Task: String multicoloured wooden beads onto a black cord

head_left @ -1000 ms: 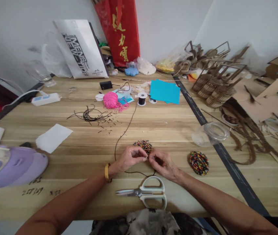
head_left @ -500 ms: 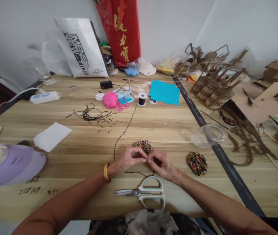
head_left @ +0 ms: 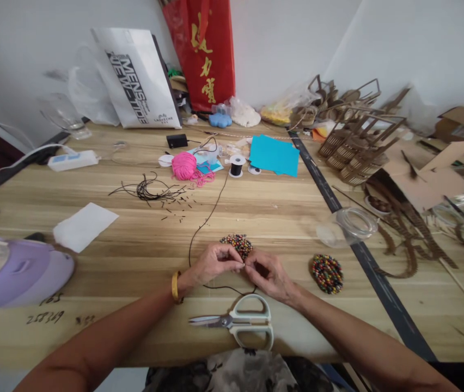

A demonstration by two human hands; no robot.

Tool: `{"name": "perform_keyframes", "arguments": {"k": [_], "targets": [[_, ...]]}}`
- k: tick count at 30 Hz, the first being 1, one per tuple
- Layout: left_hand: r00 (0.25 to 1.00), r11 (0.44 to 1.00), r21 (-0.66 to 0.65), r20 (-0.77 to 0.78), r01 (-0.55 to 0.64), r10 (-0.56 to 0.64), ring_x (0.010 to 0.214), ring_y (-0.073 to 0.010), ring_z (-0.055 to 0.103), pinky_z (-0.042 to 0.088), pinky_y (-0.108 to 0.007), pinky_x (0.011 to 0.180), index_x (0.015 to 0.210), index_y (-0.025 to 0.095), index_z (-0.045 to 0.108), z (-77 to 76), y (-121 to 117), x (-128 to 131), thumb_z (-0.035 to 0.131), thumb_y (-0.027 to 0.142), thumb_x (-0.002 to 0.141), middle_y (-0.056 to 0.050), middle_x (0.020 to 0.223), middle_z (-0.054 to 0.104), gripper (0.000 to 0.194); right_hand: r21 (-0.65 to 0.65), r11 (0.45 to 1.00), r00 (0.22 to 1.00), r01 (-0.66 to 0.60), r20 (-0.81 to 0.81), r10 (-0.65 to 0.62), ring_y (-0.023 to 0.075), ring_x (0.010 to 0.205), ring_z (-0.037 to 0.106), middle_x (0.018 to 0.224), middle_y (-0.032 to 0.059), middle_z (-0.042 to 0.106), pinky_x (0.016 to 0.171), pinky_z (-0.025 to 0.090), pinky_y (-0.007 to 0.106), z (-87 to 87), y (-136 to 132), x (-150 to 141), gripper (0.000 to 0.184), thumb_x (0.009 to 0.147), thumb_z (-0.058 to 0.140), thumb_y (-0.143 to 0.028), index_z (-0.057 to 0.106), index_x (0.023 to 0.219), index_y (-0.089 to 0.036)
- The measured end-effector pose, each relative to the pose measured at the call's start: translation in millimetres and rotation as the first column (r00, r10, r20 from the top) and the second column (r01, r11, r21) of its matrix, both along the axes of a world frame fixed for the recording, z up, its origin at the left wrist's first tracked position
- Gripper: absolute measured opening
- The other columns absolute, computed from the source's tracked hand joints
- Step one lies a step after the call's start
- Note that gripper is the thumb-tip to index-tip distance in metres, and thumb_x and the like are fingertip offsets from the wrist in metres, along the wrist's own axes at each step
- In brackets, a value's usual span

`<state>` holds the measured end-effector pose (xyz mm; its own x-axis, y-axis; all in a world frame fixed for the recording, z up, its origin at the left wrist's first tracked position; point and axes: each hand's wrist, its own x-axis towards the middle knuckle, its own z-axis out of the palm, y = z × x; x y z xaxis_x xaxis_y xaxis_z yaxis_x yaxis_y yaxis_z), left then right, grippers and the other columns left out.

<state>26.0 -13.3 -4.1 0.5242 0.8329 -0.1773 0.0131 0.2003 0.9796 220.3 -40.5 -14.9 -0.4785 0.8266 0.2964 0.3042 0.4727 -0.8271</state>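
My left hand (head_left: 216, 261), with a yellow bangle at its wrist, is closed in a pinch; what sits between thumb and finger is too small to make out. Its fingertips nearly meet those of my right hand (head_left: 268, 275), also pinched. A thin black cord (head_left: 205, 223) runs from a spool (head_left: 237, 166), loops left around my hands and comes up into my right hand. Just beyond my fingers lies a heap of multicoloured beads (head_left: 238, 242), partly covered by them. Closer to me rest scissors with pale handles (head_left: 252, 329), blades pointing left.
A coil of strung beads (head_left: 327, 274) lies to the right. Black cord pieces (head_left: 150, 190), pink yarn (head_left: 184, 166) and blue sheets (head_left: 275, 155) are farther back. A purple device (head_left: 31, 275) stands at left, a clear tubing coil (head_left: 356, 224) and brown woven items (head_left: 354, 152) at right.
Both hands stay pinched together over the same spot, with hardly any movement. The whole view has shifted slightly.
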Motion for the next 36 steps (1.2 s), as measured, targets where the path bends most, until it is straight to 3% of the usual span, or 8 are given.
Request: {"name": "perform_keyframes", "arguments": {"k": [12,17,23,30,36], "targets": [[1.000,0.996,0.089,-0.006,0.029,-0.028,0.068,-0.0126,0.057,0.043,-0.024,0.066,0.070,0.010,0.066,1.8,0.4,-2.0,0.073,0.030,0.069,-0.003,0.071,0.065,0.021,0.050,0.999,0.997,-0.017,-0.071,0.021,0.0150,0.070,0.052,0.078,0.0047,0.057,0.062,0.042,0.026,2.8,2.9,0.9,0.013,0.091,0.050,-0.028,0.057,0.090,-0.017],[1.000,0.994,0.103,-0.009,0.020,-0.019,0.068,-0.0127,0.057,0.043,-0.024,0.067,0.071,0.010,0.066,2.1,0.6,-2.5,0.072,0.028,0.071,-0.004,0.071,0.064,0.019,0.068,0.997,0.998,-0.043,-0.053,0.046,0.0140,0.066,0.049,0.074,0.0037,0.055,0.059,0.039,0.026,4.5,1.1,0.1,0.014,0.090,0.050,-0.026,0.055,0.081,-0.017],[1.000,0.997,0.077,0.013,0.014,-0.015,0.067,-0.0111,0.054,0.041,-0.023,0.065,0.072,0.010,0.063,3.7,0.7,-4.4,0.071,0.030,0.072,-0.002,0.071,0.061,0.022,0.027,0.999,0.999,-0.025,-0.030,0.025,0.0124,0.060,0.044,0.064,0.0009,0.049,0.055,0.035,0.025,0.3,0.0,1.8,0.027,0.091,0.046,-0.032,0.049,0.069,-0.017],[1.000,0.997,0.079,0.011,0.025,-0.026,0.068,-0.0114,0.054,0.041,-0.023,0.066,0.072,0.011,0.063,2.1,0.8,-5.2,0.071,0.031,0.073,-0.001,0.071,0.061,0.022,-0.028,1.000,1.000,0.007,-0.020,-0.008,0.0127,0.063,0.046,0.067,0.0015,0.050,0.059,0.037,0.026,-2.5,1.7,4.6,0.032,0.096,0.039,-0.034,0.051,0.071,-0.017],[1.000,0.997,0.079,0.023,0.019,-0.020,0.068,-0.0116,0.055,0.042,-0.023,0.067,0.073,0.011,0.063,1.5,1.2,-5.5,0.072,0.033,0.073,-0.002,0.072,0.062,0.023,-0.087,0.994,0.997,0.065,-0.038,-0.068,0.0106,0.058,0.043,0.065,-0.0008,0.049,0.054,0.036,0.022,-1.6,-0.6,4.6,0.026,0.095,0.041,-0.034,0.052,0.079,-0.017]]}}
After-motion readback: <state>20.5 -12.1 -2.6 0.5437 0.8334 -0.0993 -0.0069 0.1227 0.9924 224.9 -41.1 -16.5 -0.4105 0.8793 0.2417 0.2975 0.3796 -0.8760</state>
